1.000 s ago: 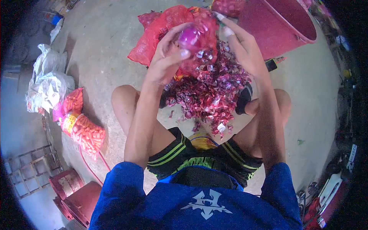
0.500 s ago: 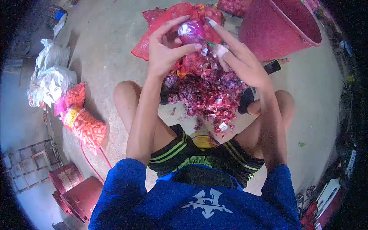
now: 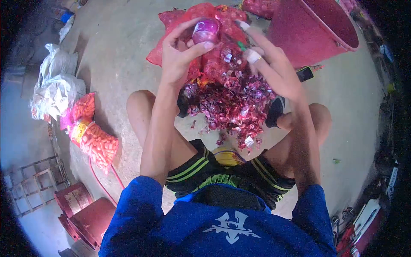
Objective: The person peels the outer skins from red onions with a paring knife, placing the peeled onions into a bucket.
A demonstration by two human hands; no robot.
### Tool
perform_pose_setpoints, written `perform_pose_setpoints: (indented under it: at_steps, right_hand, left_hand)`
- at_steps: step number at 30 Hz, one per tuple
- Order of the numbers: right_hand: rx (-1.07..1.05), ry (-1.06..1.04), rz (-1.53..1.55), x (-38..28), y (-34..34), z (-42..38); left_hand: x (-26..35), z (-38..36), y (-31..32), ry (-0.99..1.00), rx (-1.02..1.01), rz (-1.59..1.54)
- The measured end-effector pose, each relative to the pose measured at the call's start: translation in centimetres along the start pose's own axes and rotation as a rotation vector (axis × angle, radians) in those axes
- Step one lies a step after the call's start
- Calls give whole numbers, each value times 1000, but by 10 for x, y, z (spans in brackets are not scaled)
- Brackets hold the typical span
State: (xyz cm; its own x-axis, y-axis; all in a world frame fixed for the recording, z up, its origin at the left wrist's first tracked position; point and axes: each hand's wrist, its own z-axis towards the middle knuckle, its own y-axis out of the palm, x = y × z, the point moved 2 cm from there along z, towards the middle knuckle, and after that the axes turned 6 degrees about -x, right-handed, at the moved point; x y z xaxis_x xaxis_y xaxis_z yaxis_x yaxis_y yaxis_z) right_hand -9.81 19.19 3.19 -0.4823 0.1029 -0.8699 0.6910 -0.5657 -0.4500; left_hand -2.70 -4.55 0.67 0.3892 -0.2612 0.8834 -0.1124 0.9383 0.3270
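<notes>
A purple-red onion [image 3: 206, 31] rests in my left hand [image 3: 177, 55], thumb and fingers curved around its sides above the red net sack [image 3: 233, 28]. Just to the right is my right hand [image 3: 274, 68], gripping what looks like a small green-handled knife [image 3: 242, 46]; its blade is blurred and hard to make out. Pale wrappings cover the right thumb and a fingertip. The knife and onion are apart. Beneath both hands lies a heap of purple onion skins [image 3: 235, 107] on the floor between my feet.
A large red tub [image 3: 308, 38] stands at the upper right, a dark phone [image 3: 305, 74] beside it. Another net sack [image 3: 261, 7] lies behind. To the left are white bags [image 3: 62, 90] and a bag of carrots [image 3: 98, 143]. Red bins [image 3: 92, 218] sit lower left.
My left hand has shifted slightly left with the onion, which has turned. My right hand has drawn back to the right with the knife, widening the gap between them.
</notes>
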Motion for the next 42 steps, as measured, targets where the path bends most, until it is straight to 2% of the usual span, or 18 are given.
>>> perform_pose_setpoints:
  at_steps: [1,3,7,10,13,15,16,18,19,21,22,24,28,30,34,37,39,42]
  right_hand:
    - [4,8,-4,0,3,0]
    - [2,-168,-69,-4,4,3]
    - [6,-173,-2,-2,8,5]
    - [49,-193,-132,-3,4,7]
    - [-11,-61,-159,-6,2,9]
    - [116,-282,-220,10,6,12]
    - [116,-287,-219,8,7,13]
    - [216,-145,5,7,3,13]
    - [218,-143,1,8,-4,12]
    - [193,149,185,21,-19,12]
    - [190,146,185,20,-20,10]
    - [99,205,-95,16,-16,6]
    - [29,137,40,-4,-11,1]
    - [18,-71,-75,-12,-7,2]
    - [2,-152,-121,-6,-1,2]
    - [59,-139,-192,-8,2,3]
    - [76,-98,-355,-8,2,3]
    - [221,-123,-203,-2,12,5]
  left_hand:
    - [-3,-1,4,-35,-38,-38]
    - [-6,-3,11,-69,-78,-83]
    - [-10,-5,14,-94,-113,-48]
    - [-16,-5,9,-135,-134,-100]
    - [-19,-9,8,-218,-116,-217]
    - [-19,-9,9,-261,-91,-265]
    - [-17,-9,9,-228,-142,-229]
    - [-16,-9,9,-194,-195,-196]
    - [-14,-10,12,-192,-252,-229]
    - [-11,-13,17,-184,-316,-262]
    - [-11,-13,17,-181,-314,-260]
    - [-11,-13,15,-218,-250,-251]
    - [-14,-14,5,-229,-136,-236]
    - [-15,-15,2,-245,-102,-237]
    - [-14,-15,6,-227,-40,-266]
    - [-15,-14,1,-241,-113,-236]
    - [-16,-14,0,-250,-118,-284]
    - [-17,-11,4,-187,-92,-238]
